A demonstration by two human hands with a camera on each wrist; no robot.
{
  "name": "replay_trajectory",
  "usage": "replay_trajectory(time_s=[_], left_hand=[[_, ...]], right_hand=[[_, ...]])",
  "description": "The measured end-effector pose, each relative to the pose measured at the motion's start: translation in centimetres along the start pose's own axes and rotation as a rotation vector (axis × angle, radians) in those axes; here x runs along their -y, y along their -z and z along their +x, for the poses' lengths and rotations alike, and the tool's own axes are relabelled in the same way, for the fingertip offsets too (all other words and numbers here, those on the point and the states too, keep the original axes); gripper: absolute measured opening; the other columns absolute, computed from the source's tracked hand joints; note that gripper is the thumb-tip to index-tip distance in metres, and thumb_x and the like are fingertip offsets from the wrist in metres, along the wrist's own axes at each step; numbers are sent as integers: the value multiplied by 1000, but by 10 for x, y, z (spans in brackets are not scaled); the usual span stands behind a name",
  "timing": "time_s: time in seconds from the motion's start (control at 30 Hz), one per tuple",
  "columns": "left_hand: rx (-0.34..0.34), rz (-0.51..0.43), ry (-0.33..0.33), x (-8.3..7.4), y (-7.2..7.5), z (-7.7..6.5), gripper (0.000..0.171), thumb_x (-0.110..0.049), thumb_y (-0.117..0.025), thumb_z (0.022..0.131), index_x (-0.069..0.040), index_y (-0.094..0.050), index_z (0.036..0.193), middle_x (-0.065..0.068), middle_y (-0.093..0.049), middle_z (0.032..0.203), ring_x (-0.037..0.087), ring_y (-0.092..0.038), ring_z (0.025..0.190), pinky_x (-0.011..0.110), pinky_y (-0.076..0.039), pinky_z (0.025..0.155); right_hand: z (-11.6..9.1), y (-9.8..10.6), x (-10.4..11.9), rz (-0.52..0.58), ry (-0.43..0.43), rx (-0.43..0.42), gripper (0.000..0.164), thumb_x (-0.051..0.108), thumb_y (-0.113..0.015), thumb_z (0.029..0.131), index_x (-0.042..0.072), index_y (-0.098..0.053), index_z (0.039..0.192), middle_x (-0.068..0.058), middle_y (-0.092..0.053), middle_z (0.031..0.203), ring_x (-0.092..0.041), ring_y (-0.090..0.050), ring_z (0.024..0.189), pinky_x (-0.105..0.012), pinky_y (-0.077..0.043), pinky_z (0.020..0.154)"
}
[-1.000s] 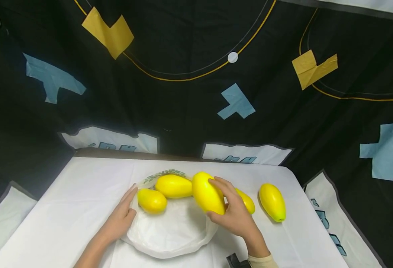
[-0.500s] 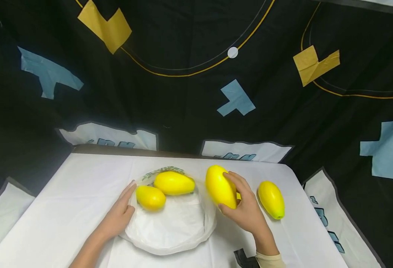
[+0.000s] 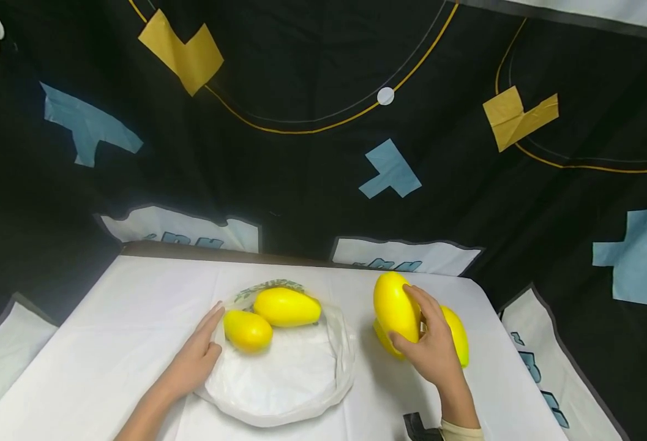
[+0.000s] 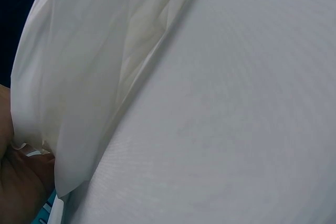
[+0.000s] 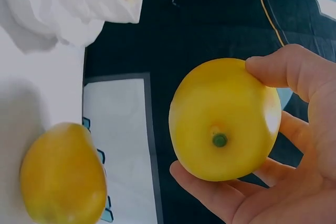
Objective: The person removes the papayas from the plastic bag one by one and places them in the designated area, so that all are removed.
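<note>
A white plastic bag [image 3: 279,413] lies on the table with its mouth spread wide. Two yellow mangoes are inside it, one at the left [image 3: 248,331] and one farther back [image 3: 286,307]. My left hand [image 3: 193,355] is at the bag's left rim with its fingers straight; the left wrist view shows the bag wall covering the fingertips. Right of the bag, my right hand [image 3: 430,334] holds another mango [image 5: 220,124] above the table, thumb on one side and fingers on the other. Below it, a mango [image 3: 382,343] is mostly hidden; one more [image 3: 456,334] shows behind the hand.
The table [image 3: 136,331] has a white cover and ends at a dark back edge. Behind it hangs a black cloth [image 3: 301,184] with yellow and blue patches. A black strap [image 3: 419,429] is at my right wrist.
My right hand has carried its mango rightward, from over the bag's right rim to above the mangoes on the table. The left hand and the two mangoes in the bag stay put.
</note>
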State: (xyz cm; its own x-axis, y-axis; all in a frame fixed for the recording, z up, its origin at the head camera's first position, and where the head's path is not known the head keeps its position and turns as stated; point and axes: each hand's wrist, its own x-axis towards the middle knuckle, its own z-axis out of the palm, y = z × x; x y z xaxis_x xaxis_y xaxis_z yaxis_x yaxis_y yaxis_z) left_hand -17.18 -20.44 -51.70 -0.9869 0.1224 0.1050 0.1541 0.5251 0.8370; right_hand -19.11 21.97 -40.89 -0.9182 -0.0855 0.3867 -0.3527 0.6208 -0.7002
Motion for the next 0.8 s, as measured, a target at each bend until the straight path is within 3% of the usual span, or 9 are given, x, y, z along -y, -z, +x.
replay_trajectory(time_s=[0.27, 0.8], left_hand=[[2, 12, 3, -2, 0, -1, 69, 4, -42, 93, -7, -16, 156, 13, -7, 162, 38, -7, 147, 61, -13, 115], [4, 14, 1, -1, 1, -1, 69, 4, -41, 93, -6, -16, 156, 14, -7, 162, 39, -6, 147, 61, -13, 115]], right_hand=[[0, 14, -8, -43, -30, -33, 84, 6, -80, 70, 23, -46, 145, -2, -39, 149, -26, -44, 125, -51, -46, 99], [-7, 43, -33, -138, -159, -100, 87, 5, -81, 71, 20, -43, 147, -10, -38, 149, -36, -43, 123, -60, -43, 100]])
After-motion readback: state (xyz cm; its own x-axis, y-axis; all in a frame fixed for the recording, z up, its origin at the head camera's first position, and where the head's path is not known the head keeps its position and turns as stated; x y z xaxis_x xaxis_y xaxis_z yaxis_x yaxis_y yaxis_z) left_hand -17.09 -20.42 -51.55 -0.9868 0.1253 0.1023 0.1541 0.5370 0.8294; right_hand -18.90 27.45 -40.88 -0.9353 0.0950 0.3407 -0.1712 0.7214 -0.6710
